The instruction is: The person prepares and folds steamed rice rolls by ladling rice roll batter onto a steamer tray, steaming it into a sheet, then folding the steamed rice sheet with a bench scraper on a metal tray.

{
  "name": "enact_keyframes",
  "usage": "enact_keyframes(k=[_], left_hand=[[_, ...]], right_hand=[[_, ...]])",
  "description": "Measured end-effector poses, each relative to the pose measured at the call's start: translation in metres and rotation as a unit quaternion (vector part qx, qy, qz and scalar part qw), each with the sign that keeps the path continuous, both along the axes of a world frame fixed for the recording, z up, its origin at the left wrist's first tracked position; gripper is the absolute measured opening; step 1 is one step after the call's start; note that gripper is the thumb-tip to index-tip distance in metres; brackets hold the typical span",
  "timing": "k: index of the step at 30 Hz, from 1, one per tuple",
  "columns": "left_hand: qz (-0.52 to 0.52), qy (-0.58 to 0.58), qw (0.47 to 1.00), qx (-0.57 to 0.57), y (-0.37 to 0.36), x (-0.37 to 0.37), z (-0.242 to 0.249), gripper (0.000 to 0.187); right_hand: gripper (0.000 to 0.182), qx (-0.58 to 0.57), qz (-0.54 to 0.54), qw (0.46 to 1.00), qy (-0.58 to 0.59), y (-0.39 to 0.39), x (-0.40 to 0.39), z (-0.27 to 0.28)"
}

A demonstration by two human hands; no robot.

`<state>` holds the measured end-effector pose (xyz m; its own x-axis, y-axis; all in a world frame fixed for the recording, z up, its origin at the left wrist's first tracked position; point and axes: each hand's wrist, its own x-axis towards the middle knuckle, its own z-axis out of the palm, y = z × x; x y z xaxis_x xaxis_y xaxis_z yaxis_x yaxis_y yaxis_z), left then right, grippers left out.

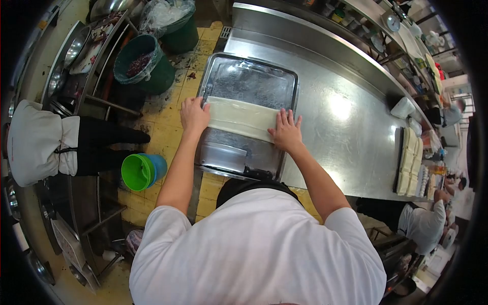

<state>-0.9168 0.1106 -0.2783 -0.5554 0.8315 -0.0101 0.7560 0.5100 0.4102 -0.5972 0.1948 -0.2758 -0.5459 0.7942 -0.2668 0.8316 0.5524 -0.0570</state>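
Observation:
A long, flat slab of pale, smooth dough (240, 118) lies crosswise over the middle of a metal tray (292, 76). At the slab's left end is my left hand (194, 116), its thumb against the dough and its fingers bent over the tray's left rim. My right hand (287, 130) rests on the slab's right end with fingers spread. A broad-bladed cleaver (223, 156) lies in the near part of the tray, its dark handle pointing right. The tray's far part has a wet-looking shine.
The tray stands on a steel worktable (345, 137) with a raised back edge. Pale blocks (409, 162) line its right end. On the yellow floor to my left are a green bucket (136, 172) and lined bins (140, 66). A person (43, 145) stands left; others are at right.

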Motion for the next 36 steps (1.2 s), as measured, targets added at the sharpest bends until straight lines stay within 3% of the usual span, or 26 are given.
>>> enact_keyframes(k=[1,8,11,13,14,16,19,22,30,33,36], left_hand=[[0.0,0.026,0.999,0.023,0.007,-0.001,-0.005,0.051],[0.022,0.031,0.999,-0.005,0.035,-0.005,-0.016,0.07],[0.019,0.018,1.0,0.005,0.036,-0.013,-0.021,0.068],[0.026,0.018,0.994,0.102,0.033,-0.015,-0.026,0.062],[0.019,0.017,0.994,0.104,0.032,-0.018,-0.028,0.062],[0.113,-0.099,0.983,0.103,0.028,-0.024,-0.037,0.047],[0.062,-0.085,0.994,0.036,0.014,-0.033,-0.043,0.032],[0.07,-0.121,0.989,0.048,0.008,-0.03,-0.035,0.024],[0.063,-0.079,0.994,0.046,0.011,-0.026,-0.04,0.028],[0.052,-0.032,0.997,0.055,0.014,-0.041,-0.064,0.03],[0.07,-0.039,0.997,0.01,0.01,-0.025,-0.037,0.042]], right_hand=[[0.074,-0.005,-0.007,0.999,-0.047,0.001,0.0,-0.001],[0.078,0.014,-0.031,0.997,-0.063,-0.002,0.006,0.001],[0.078,0.028,-0.059,0.998,-0.015,-0.013,0.016,0.003],[0.074,0.042,-0.076,0.995,0.055,-0.025,0.028,0.009],[0.074,0.045,-0.083,0.994,0.056,-0.031,0.035,0.011],[0.069,0.028,-0.1,0.986,0.129,-0.047,0.055,0.016],[0.065,0.012,-0.144,0.973,0.178,-0.073,0.088,0.015],[0.064,-0.008,-0.205,0.958,0.2,-0.102,0.114,0.019],[0.064,-0.009,-0.287,0.934,0.211,-0.16,0.163,0.018],[0.063,-0.01,-0.305,0.923,0.233,-0.178,0.182,0.016],[0.061,-0.012,-0.324,0.912,0.252,-0.2,0.203,0.016]])
